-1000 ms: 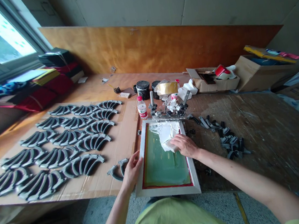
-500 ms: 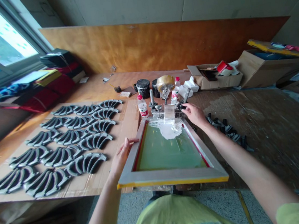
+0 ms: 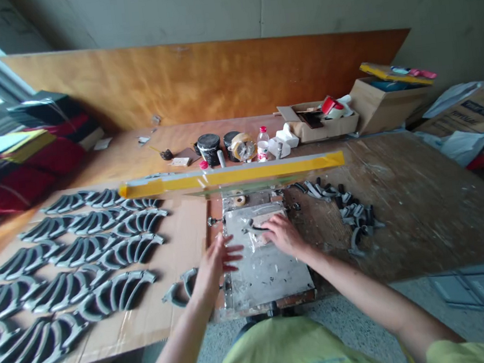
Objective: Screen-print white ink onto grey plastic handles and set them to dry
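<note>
Right hand [image 3: 283, 235] is pinching a gray curved piece [image 3: 253, 227] over the metal plate [image 3: 261, 275] near the counter [image 3: 409, 191]'s front edge, left hand [image 3: 217, 261] just open.

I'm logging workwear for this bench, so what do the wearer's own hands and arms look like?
The left hand and right hand are ungloved, with slim fingers and bare forearms. A short yellow-green fabric sleeve shows on the right arm, matching the shirt. The left sleeve is out of view.
</note>
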Demonstrator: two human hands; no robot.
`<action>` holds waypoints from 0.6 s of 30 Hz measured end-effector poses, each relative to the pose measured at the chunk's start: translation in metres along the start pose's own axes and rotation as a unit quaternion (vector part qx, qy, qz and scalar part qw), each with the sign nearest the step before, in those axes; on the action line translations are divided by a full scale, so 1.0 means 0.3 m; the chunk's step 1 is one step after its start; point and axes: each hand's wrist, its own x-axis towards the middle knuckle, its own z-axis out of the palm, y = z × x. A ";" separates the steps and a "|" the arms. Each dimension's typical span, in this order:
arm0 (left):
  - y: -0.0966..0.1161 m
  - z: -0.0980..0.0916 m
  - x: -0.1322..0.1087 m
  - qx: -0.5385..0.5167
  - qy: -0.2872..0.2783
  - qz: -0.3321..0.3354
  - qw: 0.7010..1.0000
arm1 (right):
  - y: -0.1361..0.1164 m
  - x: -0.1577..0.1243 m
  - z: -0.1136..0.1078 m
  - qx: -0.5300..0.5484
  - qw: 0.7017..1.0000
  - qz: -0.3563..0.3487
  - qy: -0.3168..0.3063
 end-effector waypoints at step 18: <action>-0.572 -0.668 -0.009 0.129 0.294 -0.226 0.920 | 0.653 -0.511 -0.226 -0.139 0.816 0.558 -0.060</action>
